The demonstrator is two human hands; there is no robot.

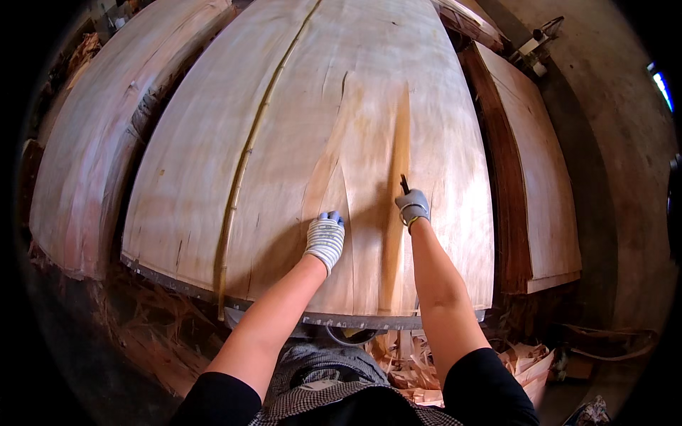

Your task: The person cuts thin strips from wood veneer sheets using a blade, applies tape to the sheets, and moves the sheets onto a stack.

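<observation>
Before me lies a wide sheet of pale wood veneer [284, 142] on a stack. My left hand [325, 238], in a striped glove with bluish fingertips, rests on it with fingers bent and pressed together; what they pinch, if anything, is hidden. Just beyond it a tan, tapering strip of veneer [323, 177] runs away from me, beside a split. My right hand [413, 206], in a grey glove, is closed round a small dark tool [404, 184], whose tip points away; its kind is unclear. Under that hand runs a long darker yellow-brown band [395, 248].
A thin bamboo-like stick [249, 145] lies lengthwise on the sheet, left of my hands. More veneer stacks stand at the left [92, 142] and right [533, 163]. Torn veneer scraps [412, 366] lie below the near edge. A concrete floor [625, 177] shows at far right.
</observation>
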